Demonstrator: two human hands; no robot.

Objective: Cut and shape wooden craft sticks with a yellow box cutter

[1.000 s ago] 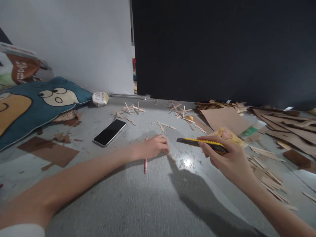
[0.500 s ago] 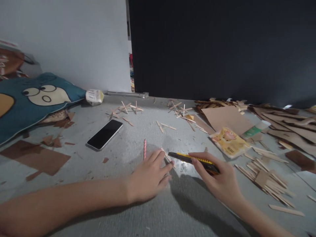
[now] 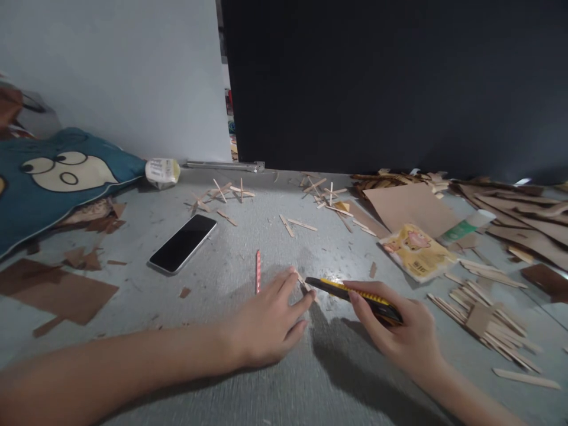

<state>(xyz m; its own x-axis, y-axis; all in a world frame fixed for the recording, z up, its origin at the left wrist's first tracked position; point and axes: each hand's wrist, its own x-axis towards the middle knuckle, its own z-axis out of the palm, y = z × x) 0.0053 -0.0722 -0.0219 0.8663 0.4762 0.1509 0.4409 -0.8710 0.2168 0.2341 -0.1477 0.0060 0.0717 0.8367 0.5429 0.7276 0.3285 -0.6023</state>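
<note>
My left hand (image 3: 268,325) rests low on the grey table, its fingertips pinning down a short, pale wooden craft stick (image 3: 303,281). The stick shows between the index finger and the thumb, and part of it is covered. A yellow and black utility knife (image 3: 337,288) is gripped in my right hand (image 3: 406,331), pointing left with its tip at the stick. Whether the blade touches the wood I cannot tell. Just beyond my left hand lies a thin red and white patterned stick (image 3: 258,271), its lower end close to the wrist side.
A phone (image 3: 183,244) lies at left, near a blue cushion (image 3: 89,168) and brown card scraps (image 3: 57,290). Small stick assemblies (image 3: 242,190) stand at the back. On the right are a yellow packet (image 3: 417,251), a glue stick (image 3: 468,226) and loose craft sticks (image 3: 492,328).
The view has shifted slightly. Both hands stay almost in place, the left still on the craft stick and the right still holding the knife beside it.
</note>
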